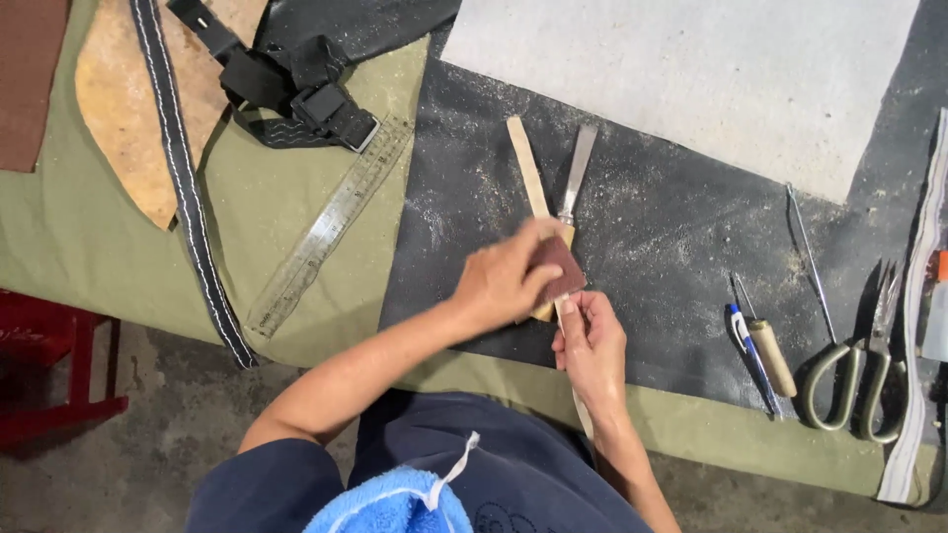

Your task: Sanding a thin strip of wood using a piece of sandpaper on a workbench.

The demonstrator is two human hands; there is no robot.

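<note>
Far off to the left of both hands: a red stool (pixel 44 365) low by the floor; a brown sheet (pixel 28 79) at the top corner; a tan leather piece (pixel 123 109) on the olive cloth (pixel 247 207); a black stitched strap (pixel 188 197) running diagonally down across it; a black buckle strap (pixel 296 89) above and left of the left hand; a steel ruler (pixel 331 227) slanting just left of the left forearm.

Left hand (pixel 509 281): fingers curled shut over a small reddish-brown sanding block (pixel 561 268), pressing it down on a thin wooden strip (pixel 533 188); the strip runs up and away from the hand and down under it onto the dark dusty mat (pixel 671 227). A flat knife with a metal blade (pixel 576 173) lies right beside the strip, just above the block; touching or not, cannot tell.

Right hand (pixel 592 345): just below and right of the left hand, fingers closed around the near end of the strip, which pokes out past the wrist.

Right of the right hand: a grey sheet (pixel 691 69) far above; a blue pen (pixel 750 355) and a wooden-handled awl (pixel 768 350) side by side; a thin metal needle tool (pixel 805 247); scissors (pixel 859 375) well apart; a white strip (pixel 918 326) at the edge.
</note>
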